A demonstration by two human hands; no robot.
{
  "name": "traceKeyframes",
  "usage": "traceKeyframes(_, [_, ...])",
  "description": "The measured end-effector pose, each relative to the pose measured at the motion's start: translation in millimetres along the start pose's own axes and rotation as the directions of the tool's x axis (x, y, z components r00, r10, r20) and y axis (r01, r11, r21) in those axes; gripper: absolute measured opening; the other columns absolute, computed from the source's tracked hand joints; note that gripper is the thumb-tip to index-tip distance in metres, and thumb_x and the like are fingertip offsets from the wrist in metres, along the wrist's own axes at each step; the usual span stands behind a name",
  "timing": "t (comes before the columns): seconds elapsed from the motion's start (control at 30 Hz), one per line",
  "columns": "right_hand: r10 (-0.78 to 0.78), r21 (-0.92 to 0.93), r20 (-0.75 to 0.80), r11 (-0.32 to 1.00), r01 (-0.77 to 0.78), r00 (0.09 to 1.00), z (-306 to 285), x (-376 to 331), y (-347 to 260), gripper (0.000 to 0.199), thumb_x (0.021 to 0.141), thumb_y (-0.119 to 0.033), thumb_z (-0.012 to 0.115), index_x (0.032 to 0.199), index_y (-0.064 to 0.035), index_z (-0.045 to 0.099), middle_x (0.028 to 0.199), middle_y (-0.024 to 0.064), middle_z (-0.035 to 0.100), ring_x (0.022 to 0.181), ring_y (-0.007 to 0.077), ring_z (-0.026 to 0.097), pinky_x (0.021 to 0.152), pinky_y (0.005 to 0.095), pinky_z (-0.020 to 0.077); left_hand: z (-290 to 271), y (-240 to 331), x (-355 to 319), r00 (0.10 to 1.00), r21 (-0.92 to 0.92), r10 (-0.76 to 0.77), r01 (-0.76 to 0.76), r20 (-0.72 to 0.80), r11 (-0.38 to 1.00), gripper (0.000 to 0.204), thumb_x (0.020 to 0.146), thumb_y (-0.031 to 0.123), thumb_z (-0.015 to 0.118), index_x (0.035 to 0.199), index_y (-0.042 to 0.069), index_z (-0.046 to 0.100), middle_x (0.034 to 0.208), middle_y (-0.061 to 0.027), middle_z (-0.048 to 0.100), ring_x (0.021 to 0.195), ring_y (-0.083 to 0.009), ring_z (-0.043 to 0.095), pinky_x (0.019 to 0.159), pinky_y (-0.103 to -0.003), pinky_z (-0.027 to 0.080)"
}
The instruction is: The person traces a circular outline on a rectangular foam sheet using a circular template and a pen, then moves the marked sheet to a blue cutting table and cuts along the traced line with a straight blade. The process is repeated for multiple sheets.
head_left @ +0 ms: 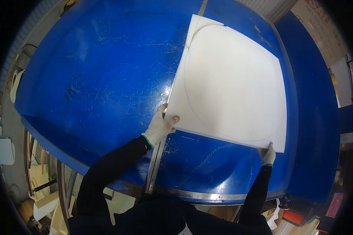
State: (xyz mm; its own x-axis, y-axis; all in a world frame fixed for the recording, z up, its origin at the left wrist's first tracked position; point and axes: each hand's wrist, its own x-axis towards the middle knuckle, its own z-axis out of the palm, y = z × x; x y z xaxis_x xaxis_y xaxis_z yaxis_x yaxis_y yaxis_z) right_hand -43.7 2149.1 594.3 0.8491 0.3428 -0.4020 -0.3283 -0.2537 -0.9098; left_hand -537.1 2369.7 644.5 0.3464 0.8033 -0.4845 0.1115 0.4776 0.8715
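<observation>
A large white foam sheet (235,82) lies on a scratched blue table (94,66), right of the middle. A thin rounded outline is drawn on its face. At its near left corner is my left hand (161,127), in a white glove with a green cuff, closed on the edge with the thumb on top. My right hand (267,154), also gloved, pinches the near edge close to the right corner. The fingers under the sheet are hidden. A narrow strip (196,26) of the same white material shows along the far left edge.
A metal-lined slot (155,166) runs through the table toward the far side. A metal strip (219,196) edges the table's near side. Pale offcuts (47,203) lie below at the left. An orange and black machine part (294,217) sits at the lower right.
</observation>
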Motion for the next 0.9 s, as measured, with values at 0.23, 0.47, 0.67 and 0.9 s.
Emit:
traceKeyframes(0.23, [-0.067,0.017,0.062,0.998,0.066,0.996,-2.4,11.6,2.2,0.043,0.102,-0.039,0.057,0.102,0.0032,0.060,0.085,0.0115,0.065,0.071,0.0227,0.063,0.061,0.0391,0.0555,-2.4,3.1,13.4,0.999,0.028,0.033,-0.033,-0.003,0.999,0.073,0.095,0.016,0.064,0.152,0.000,0.024,0.128,-0.0183,0.057,0.110,-0.0246,0.063,0.082,-0.036,0.060])
traceKeyframes(0.47, [-0.045,0.020,0.010,0.999,0.045,0.999,8.2,7.7,1.6,0.040,0.103,-0.038,0.054,0.100,0.0002,0.062,0.080,0.0101,0.064,0.068,0.0222,0.062,0.058,0.0368,0.0537,-5.1,4.9,24.8,0.999,0.056,0.048,-0.047,-0.017,0.997,0.070,0.096,0.016,0.064,0.151,-0.001,0.026,0.127,-0.0198,0.056,0.110,-0.0263,0.063,0.080,-0.037,0.061])
traceKeyframes(0.67, [-0.069,0.022,0.028,0.997,0.069,0.997,11.6,9.8,1.2,0.041,0.103,-0.038,0.054,0.101,0.0025,0.060,0.079,0.0111,0.064,0.067,0.0231,0.063,0.058,0.0373,0.0553,-2.3,17.5,29.1,0.997,0.061,0.035,-0.031,-0.065,0.998,0.069,0.095,0.015,0.065,0.151,-0.001,0.028,0.126,-0.0178,0.057,0.107,-0.0245,0.064,0.077,-0.035,0.061])
traceKeyframes(0.9, [-0.084,-0.038,-0.017,0.996,0.083,0.996,15.0,15.4,2.0,0.040,0.103,-0.037,0.054,0.101,0.0029,0.059,0.079,0.0130,0.063,0.066,0.0244,0.064,0.057,0.0381,0.0574,-0.6,27.3,43.7,0.992,0.037,0.046,-0.042,-0.115,0.998,0.066,0.093,0.016,0.065,0.150,0.004,0.034,0.124,-0.0150,0.058,0.100,-0.0225,0.066,0.072,-0.032,0.061])
